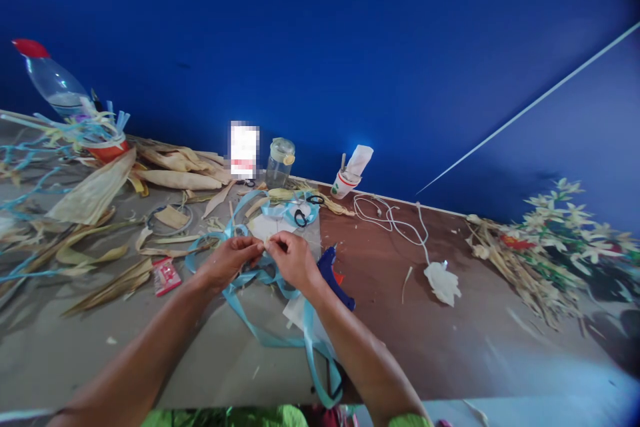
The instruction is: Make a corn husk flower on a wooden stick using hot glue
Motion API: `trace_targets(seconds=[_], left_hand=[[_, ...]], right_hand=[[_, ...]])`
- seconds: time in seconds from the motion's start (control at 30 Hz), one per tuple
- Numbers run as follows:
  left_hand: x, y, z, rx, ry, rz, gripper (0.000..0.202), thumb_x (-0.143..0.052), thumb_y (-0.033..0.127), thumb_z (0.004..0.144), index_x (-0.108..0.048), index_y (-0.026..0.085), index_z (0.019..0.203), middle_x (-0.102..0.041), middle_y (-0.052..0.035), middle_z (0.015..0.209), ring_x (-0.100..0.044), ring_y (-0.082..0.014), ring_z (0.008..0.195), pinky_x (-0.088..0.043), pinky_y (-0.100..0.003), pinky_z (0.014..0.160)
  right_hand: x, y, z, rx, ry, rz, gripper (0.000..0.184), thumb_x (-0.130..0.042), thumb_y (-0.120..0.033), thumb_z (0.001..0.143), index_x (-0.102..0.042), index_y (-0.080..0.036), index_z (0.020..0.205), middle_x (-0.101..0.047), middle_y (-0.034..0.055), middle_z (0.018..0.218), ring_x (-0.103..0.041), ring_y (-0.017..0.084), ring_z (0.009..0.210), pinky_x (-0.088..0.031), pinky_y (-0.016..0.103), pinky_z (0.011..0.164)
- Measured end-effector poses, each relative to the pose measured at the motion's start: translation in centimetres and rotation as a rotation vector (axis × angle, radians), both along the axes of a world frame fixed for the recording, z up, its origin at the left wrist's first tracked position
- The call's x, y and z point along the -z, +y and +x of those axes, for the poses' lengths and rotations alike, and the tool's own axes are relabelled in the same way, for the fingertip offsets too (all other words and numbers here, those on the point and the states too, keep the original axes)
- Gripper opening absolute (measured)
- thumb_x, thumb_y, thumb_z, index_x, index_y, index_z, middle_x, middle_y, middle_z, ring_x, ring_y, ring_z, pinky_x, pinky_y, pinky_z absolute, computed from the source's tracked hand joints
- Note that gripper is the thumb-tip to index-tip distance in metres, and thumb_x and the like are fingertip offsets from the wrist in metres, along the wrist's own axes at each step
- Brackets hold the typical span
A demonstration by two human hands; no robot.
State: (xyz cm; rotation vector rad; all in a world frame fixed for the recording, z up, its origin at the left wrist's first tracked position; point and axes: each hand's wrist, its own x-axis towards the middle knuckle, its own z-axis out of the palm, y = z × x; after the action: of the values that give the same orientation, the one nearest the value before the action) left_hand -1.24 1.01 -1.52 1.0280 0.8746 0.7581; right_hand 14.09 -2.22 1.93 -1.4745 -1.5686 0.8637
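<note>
My left hand (234, 259) and my right hand (290, 255) meet over the middle of the table, their fingertips pinched close together. Between them is a small pale piece (266, 241), too small to name and mostly covered by the fingers. Light blue ribbon (260, 333) lies in loose loops under and around both hands and hangs down toward the front edge. Just beyond the hands, black-handled scissors (301, 217) rest on ribbon and white paper (265, 225). A dark blue glue gun (336, 278) lies right of my right wrist.
Dried corn husks (180, 179) cover the left side, with a red packet (166, 275) near them. A jar (281, 163), a paper cup (346, 181) and a white cable (395, 220) stand or lie along the wall. Artificial flowers (565, 233) lie at right.
</note>
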Motion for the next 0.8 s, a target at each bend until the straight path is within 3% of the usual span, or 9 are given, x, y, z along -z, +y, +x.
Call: trace_targets(seconds=[0.13,0.3,0.47,0.67,0.8], left_hand=[[-0.4,0.0,0.2,-0.117,0.052,0.134,0.03,-0.068,0.043,0.067,-0.061,0.014,0.064,-0.048,0.0032,0.053,-0.042,-0.0089,0.051,-0.033,-0.021,0.049],[-1.1,-0.2,0.3,-0.198,0.106,0.208,0.029,-0.067,0.044,0.067,-0.061,0.016,0.07,-0.047,0.0049,0.053,-0.041,-0.009,0.052,-0.032,-0.021,0.05],[-0.6,-0.4,0.7,-0.242,0.206,0.321,0.027,-0.064,0.042,0.07,-0.061,0.016,0.073,-0.053,0.0029,0.061,-0.045,-0.011,0.058,-0.036,-0.023,0.056],[-0.5,-1.0,1.1,-0.309,0.505,0.665,0.017,-0.053,0.032,0.08,-0.059,0.018,0.074,-0.058,-0.0018,0.07,-0.052,-0.0164,0.069,-0.041,-0.029,0.067],[-0.2,-1.6,1.4,-0.308,0.596,0.891,0.016,-0.047,0.025,0.083,-0.062,0.018,0.087,-0.062,-0.0063,0.082,-0.056,-0.0204,0.08,-0.042,-0.035,0.076]], right_hand=[[0.1,-0.1,0.4,-0.002,0.103,0.001,0.022,-0.055,-0.034,0.078,-0.067,-0.016,0.079,-0.065,0.0032,0.071,-0.056,0.015,0.063,-0.04,0.024,0.06],[0.7,0.2,0.6,-0.066,0.205,-0.112,0.019,-0.06,-0.033,0.072,-0.069,-0.017,0.075,-0.064,0.0006,0.066,-0.052,0.013,0.06,-0.039,0.024,0.059],[1.5,0.3,-0.2,0.022,0.335,-0.142,0.018,-0.06,-0.032,0.07,-0.065,-0.016,0.066,-0.053,-0.0033,0.055,-0.041,0.009,0.052,-0.033,0.022,0.053],[2.2,0.0,-1.5,0.121,0.43,-0.102,0.02,-0.059,-0.034,0.071,-0.062,-0.015,0.065,-0.053,-0.0026,0.057,-0.042,0.01,0.055,-0.036,0.022,0.056],[2.5,0.3,-1.8,0.22,0.449,-0.075,0.016,-0.058,-0.031,0.07,-0.06,-0.016,0.064,-0.052,-0.0031,0.058,-0.042,0.01,0.055,-0.036,0.022,0.056]])
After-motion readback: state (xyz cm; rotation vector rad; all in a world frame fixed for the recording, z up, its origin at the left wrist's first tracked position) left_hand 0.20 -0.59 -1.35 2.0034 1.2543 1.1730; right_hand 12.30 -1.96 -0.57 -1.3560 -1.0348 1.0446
